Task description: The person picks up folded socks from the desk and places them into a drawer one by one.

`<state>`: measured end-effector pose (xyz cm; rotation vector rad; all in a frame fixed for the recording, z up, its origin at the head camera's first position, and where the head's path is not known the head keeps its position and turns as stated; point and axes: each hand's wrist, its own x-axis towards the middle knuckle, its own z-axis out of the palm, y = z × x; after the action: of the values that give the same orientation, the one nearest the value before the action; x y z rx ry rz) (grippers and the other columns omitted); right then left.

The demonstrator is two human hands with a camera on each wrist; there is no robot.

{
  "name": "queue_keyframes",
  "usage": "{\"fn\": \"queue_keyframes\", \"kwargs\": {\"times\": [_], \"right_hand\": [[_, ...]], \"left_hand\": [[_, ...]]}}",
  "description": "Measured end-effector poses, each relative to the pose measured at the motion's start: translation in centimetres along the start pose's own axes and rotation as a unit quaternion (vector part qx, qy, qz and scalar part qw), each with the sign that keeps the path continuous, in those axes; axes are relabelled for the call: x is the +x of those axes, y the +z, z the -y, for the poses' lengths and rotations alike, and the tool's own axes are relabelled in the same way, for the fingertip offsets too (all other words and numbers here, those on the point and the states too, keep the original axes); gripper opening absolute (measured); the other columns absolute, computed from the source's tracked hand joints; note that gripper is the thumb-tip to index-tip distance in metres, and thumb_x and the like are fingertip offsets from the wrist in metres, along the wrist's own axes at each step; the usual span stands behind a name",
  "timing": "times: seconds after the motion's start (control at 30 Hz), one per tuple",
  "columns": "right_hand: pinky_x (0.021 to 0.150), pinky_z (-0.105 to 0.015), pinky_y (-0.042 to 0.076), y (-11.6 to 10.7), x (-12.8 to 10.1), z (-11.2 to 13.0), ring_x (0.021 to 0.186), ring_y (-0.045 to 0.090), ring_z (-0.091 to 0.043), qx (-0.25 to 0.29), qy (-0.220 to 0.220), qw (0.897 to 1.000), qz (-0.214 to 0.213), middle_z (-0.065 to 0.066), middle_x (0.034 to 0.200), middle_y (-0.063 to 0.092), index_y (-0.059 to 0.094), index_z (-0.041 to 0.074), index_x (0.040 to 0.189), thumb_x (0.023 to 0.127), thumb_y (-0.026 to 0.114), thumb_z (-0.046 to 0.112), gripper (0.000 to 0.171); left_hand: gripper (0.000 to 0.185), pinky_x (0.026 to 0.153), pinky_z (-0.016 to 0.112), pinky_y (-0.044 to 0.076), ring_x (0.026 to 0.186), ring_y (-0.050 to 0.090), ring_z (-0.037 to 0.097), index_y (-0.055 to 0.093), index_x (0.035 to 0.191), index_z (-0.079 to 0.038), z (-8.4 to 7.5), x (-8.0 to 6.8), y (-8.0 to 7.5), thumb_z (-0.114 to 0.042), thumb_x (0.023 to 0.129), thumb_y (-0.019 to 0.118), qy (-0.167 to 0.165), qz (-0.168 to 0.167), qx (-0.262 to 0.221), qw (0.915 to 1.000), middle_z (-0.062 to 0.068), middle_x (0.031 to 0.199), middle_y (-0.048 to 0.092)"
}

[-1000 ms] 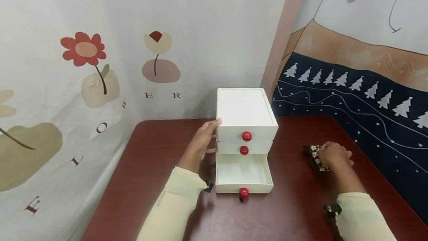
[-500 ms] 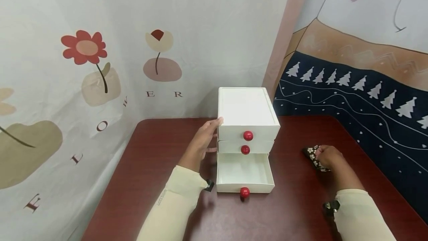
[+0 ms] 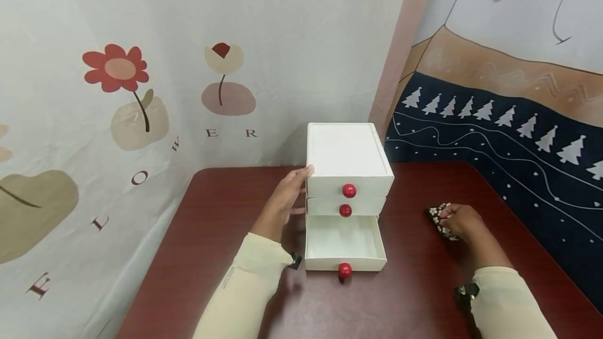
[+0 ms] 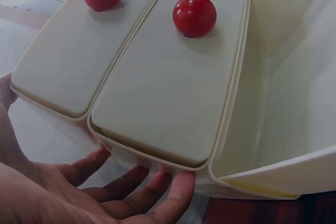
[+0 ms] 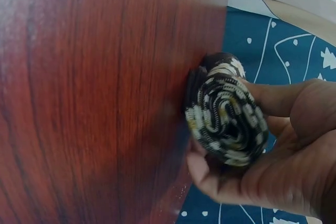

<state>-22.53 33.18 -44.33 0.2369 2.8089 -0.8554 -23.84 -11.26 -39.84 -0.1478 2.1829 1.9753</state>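
Observation:
A white three-drawer box (image 3: 347,158) with red ball knobs stands at the back of the dark red table (image 3: 226,234). Its bottom drawer (image 3: 345,247) is pulled out and shows nothing inside. My left hand (image 3: 287,198) rests with straight fingers against the box's left side, as the left wrist view (image 4: 131,192) shows. At the table's right side, my right hand (image 3: 459,220) grips a rolled dark cloth with a white flower print (image 3: 440,217). In the right wrist view the roll (image 5: 226,114) sits between thumb and fingers.
A flower-print sheet (image 3: 141,77) hangs behind and to the left. A dark blue cloth with white trees (image 3: 509,135) covers the wall on the right, close to the table's right edge. Bare tabletop lies in front of the open drawer.
My right hand has closed round the rolled cloth and drawn slightly back and inward with it. The left hand and the drawers have stayed put.

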Motion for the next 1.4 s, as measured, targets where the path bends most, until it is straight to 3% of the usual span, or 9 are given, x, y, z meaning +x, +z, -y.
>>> {"fn": "queue_keyframes", "kwargs": {"times": [0.2, 0.37, 0.6, 0.83, 1.07, 1.2, 1.4], "right_hand": [[0.075, -0.036, 0.049, 0.1, -0.4, 0.2, 0.102, 0.056, -0.043, 0.032, 0.01, 0.999, -0.014, -0.041, 0.131, 0.058, 0.068, -0.006, 0.122, 0.101, 0.068, 0.013, 0.029], [0.085, -0.046, 0.051, 0.1, -1.1, 0.9, 0.111, 0.056, -0.047, 0.034, 0.002, 0.999, -0.027, -0.043, 0.141, 0.055, 0.068, -0.005, 0.128, 0.102, 0.07, 0.018, 0.034], [0.069, -0.034, 0.055, -0.1, -3.3, 2.8, 0.094, 0.065, -0.033, 0.085, -0.035, 0.995, -0.034, -0.039, 0.137, 0.058, 0.069, -0.007, 0.13, 0.102, 0.073, 0.017, 0.037], [0.073, -0.03, 0.054, -0.3, -6.0, 5.0, 0.106, 0.063, -0.032, 0.091, -0.084, 0.992, -0.025, -0.036, 0.143, 0.061, 0.073, -0.006, 0.128, 0.102, 0.076, 0.021, 0.037], [0.068, -0.03, 0.059, 0.4, -8.4, 7.5, 0.088, 0.063, -0.012, 0.121, -0.127, 0.985, 0.003, -0.021, 0.123, 0.075, 0.077, -0.002, 0.126, 0.1, 0.08, 0.02, 0.034], [0.068, -0.03, 0.06, 1.0, -9.2, 9.0, 0.087, 0.062, -0.012, 0.15, -0.14, 0.978, 0.035, -0.015, 0.116, 0.077, 0.078, -0.003, 0.124, 0.099, 0.08, 0.016, 0.031], [0.068, -0.028, 0.059, 2.0, -9.4, 10.8, 0.093, 0.061, -0.019, 0.169, -0.166, 0.969, 0.068, -0.017, 0.119, 0.076, 0.08, -0.002, 0.12, 0.098, 0.08, 0.013, 0.027]], "left_hand": [[0.082, 0.111, 0.072, 0.051, 0.152, 0.05, 0.042, 0.05, 0.16, -0.022, 0.1, 0.1, 0.1, -0.074, 0.097, 0.062, -0.002, -0.001, 0.002, 1.0, 0.013, 0.166, 0.049], [0.083, 0.111, 0.071, 0.051, 0.153, 0.049, 0.042, 0.049, 0.16, -0.021, 0.1, 0.2, 0.1, -0.073, 0.097, 0.062, 0.0, 0.0, 0.0, 1.0, 0.014, 0.166, 0.049], [0.083, 0.11, 0.071, 0.052, 0.153, 0.049, 0.042, 0.049, 0.16, -0.022, -0.1, -0.1, 0.0, -0.073, 0.097, 0.062, 0.003, 0.0, 0.003, 1.0, 0.013, 0.167, 0.048], [0.084, 0.112, 0.072, 0.05, 0.154, 0.048, 0.042, 0.047, 0.161, -0.022, -0.1, -0.1, 0.0, -0.075, 0.097, 0.061, 0.006, 0.005, 0.001, 1.0, 0.012, 0.169, 0.045], [0.083, 0.112, 0.071, 0.05, 0.153, 0.049, 0.042, 0.049, 0.161, -0.022, -0.1, -0.1, 0.2, -0.074, 0.097, 0.061, 0.003, 0.0, -0.004, 1.0, 0.014, 0.167, 0.048], [0.082, 0.111, 0.071, 0.051, 0.152, 0.051, 0.041, 0.049, 0.16, -0.022, -0.1, -0.1, 0.3, -0.073, 0.097, 0.061, 0.002, -0.001, -0.004, 1.0, 0.015, 0.165, 0.05], [0.082, 0.112, 0.071, 0.05, 0.152, 0.05, 0.04, 0.05, 0.16, -0.022, -0.1, -0.2, 0.2, -0.073, 0.097, 0.062, 0.0, -0.003, -0.006, 1.0, 0.014, 0.164, 0.05]]}}
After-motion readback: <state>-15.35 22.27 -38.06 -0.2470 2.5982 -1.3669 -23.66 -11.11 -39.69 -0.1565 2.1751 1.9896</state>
